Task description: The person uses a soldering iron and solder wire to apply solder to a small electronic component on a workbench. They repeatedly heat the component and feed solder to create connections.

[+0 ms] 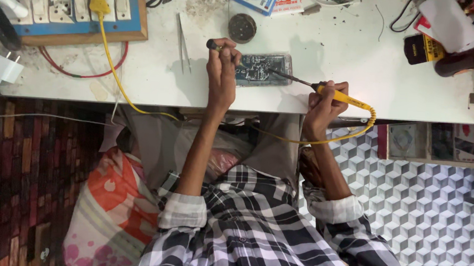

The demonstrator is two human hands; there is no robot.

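A small green circuit board (264,68) lies near the front edge of the white worktable (331,51). My right hand (323,103) grips a yellow-handled soldering iron (337,94), whose dark tip reaches left onto the board. My left hand (222,71) is closed around a thin dark-tipped tool (214,45) at the board's left end. The iron's yellow cable (113,69) runs under the table edge and up to the power strip.
A blue power strip (70,7) on a wooden base sits at the back left, tweezers (183,48) and a round tin (242,27) lie behind the board. A white charger (5,68) hangs at the left edge. Bottles and boxes crowd the back right.
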